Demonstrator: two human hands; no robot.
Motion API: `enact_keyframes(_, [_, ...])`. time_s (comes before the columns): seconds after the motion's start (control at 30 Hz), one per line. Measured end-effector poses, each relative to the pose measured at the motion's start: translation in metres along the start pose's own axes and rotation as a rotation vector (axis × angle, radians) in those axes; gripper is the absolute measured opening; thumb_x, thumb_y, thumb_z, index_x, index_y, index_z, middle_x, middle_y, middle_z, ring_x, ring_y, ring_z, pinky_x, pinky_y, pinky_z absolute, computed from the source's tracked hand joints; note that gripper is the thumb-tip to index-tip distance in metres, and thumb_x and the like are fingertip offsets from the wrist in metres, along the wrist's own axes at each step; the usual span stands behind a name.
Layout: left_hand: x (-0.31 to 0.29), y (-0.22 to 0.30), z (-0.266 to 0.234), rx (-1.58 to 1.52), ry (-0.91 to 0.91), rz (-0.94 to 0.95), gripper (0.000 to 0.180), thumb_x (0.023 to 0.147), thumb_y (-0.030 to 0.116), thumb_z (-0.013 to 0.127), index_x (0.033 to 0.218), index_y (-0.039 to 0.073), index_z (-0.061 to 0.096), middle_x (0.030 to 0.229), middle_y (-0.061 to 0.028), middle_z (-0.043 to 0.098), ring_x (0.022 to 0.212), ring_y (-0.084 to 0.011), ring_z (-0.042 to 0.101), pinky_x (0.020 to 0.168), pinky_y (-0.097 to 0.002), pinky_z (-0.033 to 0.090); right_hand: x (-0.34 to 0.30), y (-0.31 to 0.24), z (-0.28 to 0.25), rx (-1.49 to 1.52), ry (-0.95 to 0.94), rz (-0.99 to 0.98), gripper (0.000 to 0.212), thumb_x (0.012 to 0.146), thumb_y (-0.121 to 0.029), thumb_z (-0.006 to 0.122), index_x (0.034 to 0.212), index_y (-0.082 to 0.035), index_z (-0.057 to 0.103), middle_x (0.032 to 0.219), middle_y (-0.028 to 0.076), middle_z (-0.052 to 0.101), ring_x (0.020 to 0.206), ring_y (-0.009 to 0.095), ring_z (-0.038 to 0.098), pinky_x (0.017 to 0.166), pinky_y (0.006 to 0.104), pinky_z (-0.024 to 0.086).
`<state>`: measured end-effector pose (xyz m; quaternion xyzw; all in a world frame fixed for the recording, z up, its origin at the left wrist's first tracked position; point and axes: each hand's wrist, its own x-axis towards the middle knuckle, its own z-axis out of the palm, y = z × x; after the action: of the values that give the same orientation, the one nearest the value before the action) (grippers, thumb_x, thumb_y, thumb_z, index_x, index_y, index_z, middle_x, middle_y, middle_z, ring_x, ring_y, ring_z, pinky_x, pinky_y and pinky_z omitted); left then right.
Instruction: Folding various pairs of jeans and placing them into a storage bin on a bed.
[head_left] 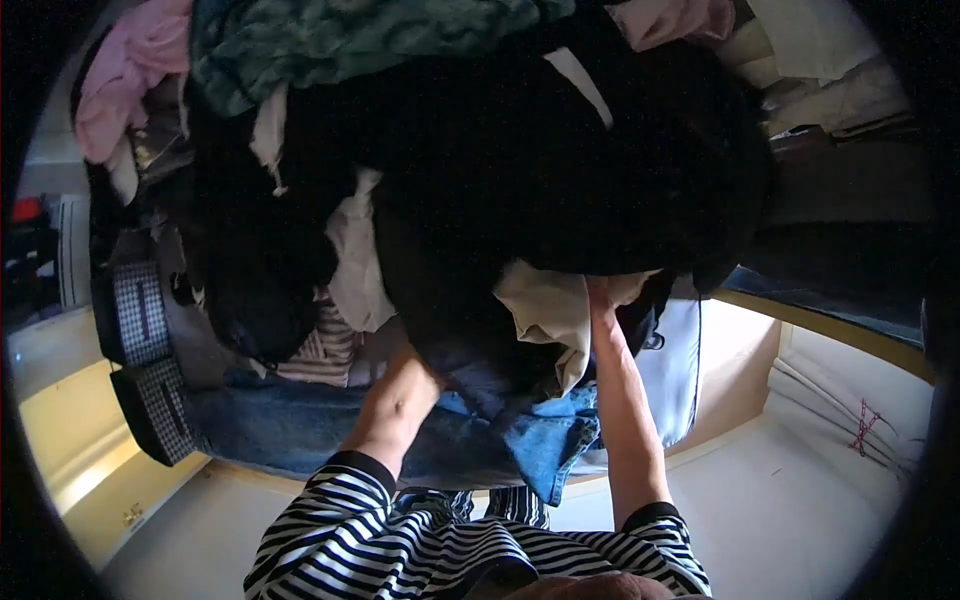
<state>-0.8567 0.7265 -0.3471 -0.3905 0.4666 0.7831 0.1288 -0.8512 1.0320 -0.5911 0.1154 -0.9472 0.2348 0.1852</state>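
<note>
"Background, far left?"

"Two checked boxes (142, 308), apparently storage; pink cloth (135, 75) beyond them; denim (300, 428) along the near edge."

"Hands, left to right?"

"Left forearm (396, 412) goes under the large black cloth (560, 170), which fills the centre beyond the denim. Right forearm (628, 405) enters between beige folds (545, 305) at its lower edge. Both hands covered; grip cannot be told."

"Handling estimate?"

"Soft, limp, probably heavy in bulk, not fragile. Best held two-handed from beneath, folds gathered wide."

Two forearms (390, 410) (628, 420), two checked boxes (141, 312) (168, 405)
</note>
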Motion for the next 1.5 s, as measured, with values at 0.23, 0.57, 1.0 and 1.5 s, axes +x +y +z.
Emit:
enact_keyframes(0.23, [0.059, 0.058, -0.045, 0.182, 0.043, -0.098, 0.040, 0.096, 0.028, 0.044, 0.119, -0.002, 0.054, 0.113, -0.0150, 0.062, 0.104, -0.0337, 0.059, 0.092, -0.0389, 0.047, 0.031, -0.042, 0.022, -0.058, -0.108, 0.129, 0.089, 0.081, -0.062, 0.050, 0.145, -0.006, 0.024, 0.149, 0.018, 0.029, 0.138, 0.034, 0.024, 0.112, 0.0428, 0.020])
enact_keyframes(0.57, [0.063, 0.068, 0.033, 0.404, 0.096, -0.119, 0.039, 0.096, 0.028, 0.045, 0.120, -0.002, 0.054, 0.113, -0.0153, 0.063, 0.104, -0.0345, 0.059, 0.093, -0.0387, 0.047, 0.115, -0.044, -0.020, -0.098, -0.195, 0.223, 0.082, 0.083, -0.054, 0.053, 0.144, -0.006, 0.028, 0.149, 0.015, 0.030, 0.138, 0.032, 0.027, 0.111, 0.0443, 0.022])
enact_keyframes(1.0, [-0.136, 0.083, 0.050, 0.579, 0.243, 0.083, 0.039, 0.095, 0.027, 0.045, 0.120, -0.002, 0.053, 0.112, -0.0158, 0.063, 0.104, -0.0354, 0.058, 0.093, -0.0384, 0.047, 0.135, -0.208, -0.173, 0.297, -0.233, 0.279, 0.080, 0.083, -0.054, 0.054, 0.143, -0.006, 0.032, 0.150, 0.015, 0.027, 0.139, 0.031, 0.024, 0.113, 0.0428, 0.019])
enact_keyframes(1.5, [-0.061, 0.333, 0.101, 0.709, 0.321, 0.230, 0.039, 0.095, 0.026, 0.046, 0.121, -0.003, 0.053, 0.112, -0.0162, 0.063, 0.103, -0.0366, 0.058, 0.093, -0.0381, 0.047, 0.441, -0.413, -0.395, 0.203, 0.351, -0.906, 0.051, 0.088, -0.033, 0.053, 0.136, -0.015, 0.045, 0.141, 0.022, 0.037, 0.125, 0.037, 0.043, 0.107, 0.0399, 0.032])
